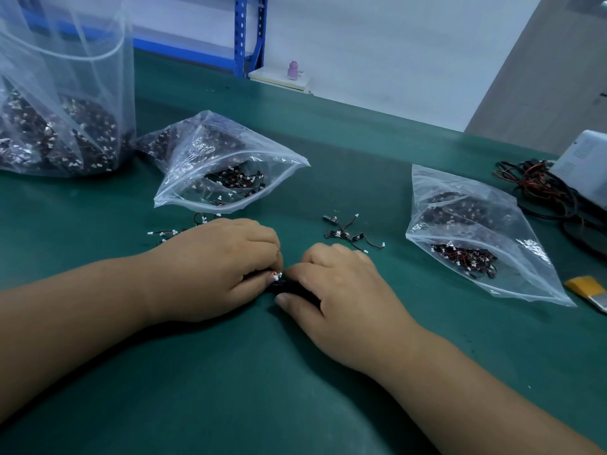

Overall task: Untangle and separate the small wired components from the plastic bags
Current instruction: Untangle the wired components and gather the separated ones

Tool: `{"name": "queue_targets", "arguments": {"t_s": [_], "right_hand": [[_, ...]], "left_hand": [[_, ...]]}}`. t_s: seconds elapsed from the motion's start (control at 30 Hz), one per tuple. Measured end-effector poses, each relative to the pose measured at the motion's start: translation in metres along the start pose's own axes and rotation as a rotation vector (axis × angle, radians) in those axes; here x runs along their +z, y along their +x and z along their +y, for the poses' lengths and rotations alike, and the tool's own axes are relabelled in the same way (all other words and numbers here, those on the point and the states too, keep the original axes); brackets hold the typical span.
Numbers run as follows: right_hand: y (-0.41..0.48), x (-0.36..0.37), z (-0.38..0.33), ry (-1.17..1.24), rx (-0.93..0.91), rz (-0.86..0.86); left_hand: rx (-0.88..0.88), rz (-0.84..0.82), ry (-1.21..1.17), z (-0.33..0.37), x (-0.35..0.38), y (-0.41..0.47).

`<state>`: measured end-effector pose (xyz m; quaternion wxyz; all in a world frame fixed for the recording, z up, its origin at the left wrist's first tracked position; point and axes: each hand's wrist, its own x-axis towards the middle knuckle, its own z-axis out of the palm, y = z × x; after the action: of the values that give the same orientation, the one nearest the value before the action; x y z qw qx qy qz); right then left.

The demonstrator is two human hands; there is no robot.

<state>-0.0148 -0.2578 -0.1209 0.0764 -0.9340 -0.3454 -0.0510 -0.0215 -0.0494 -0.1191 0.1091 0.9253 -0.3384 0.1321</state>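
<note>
My left hand (pixel 226 261) and my right hand (pixel 341 284) meet at the middle of the green table, both pinching a small tangle of black wired components (pixel 279 280) with a white connector showing between the fingertips. A loose pile of separated components (pixel 348 234) lies just beyond my right hand. More loose components (pixel 174 231) lie behind my left hand. An open clear zip bag (pixel 226 169) of components sits behind my left hand, and a second open zip bag (pixel 473 238) lies to the right.
A large clear bag (pixel 62 103) full of components stands at the far left. Coiled black and red cables (pixel 538 188) and a white device (pixel 588 162) sit at the right edge. A yellow-handled brush (pixel 588 287) lies near the right bag. Blue shelving (pixel 246 34) stands beyond the table.
</note>
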Motion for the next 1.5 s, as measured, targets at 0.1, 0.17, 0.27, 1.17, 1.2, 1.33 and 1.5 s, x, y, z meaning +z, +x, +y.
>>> {"name": "queue_targets", "arguments": {"t_s": [0.1,0.17,0.27,1.17,1.2,1.33,1.5], "right_hand": [[-0.001,0.003,-0.006,-0.003,0.0,0.048],[0.0,0.002,-0.006,-0.005,0.01,0.087],[0.001,0.001,-0.003,0.028,0.033,0.099],[0.0,0.011,0.007,0.4,-0.054,0.219],[0.0,0.011,0.008,0.411,-0.047,0.237],[0.0,0.014,0.01,0.478,-0.015,0.295],[0.001,0.015,0.011,0.502,-0.015,0.371]], "left_hand": [[0.023,0.015,-0.026,0.0,0.0,0.0],[0.05,0.038,-0.045,0.002,-0.001,0.001],[0.077,0.077,-0.08,0.005,-0.002,0.002],[0.054,0.041,-0.022,0.004,0.0,0.0],[0.051,0.041,-0.023,0.004,0.0,0.0],[0.04,0.04,-0.039,0.003,0.001,0.0],[0.042,0.036,-0.034,0.002,0.001,0.0]]}}
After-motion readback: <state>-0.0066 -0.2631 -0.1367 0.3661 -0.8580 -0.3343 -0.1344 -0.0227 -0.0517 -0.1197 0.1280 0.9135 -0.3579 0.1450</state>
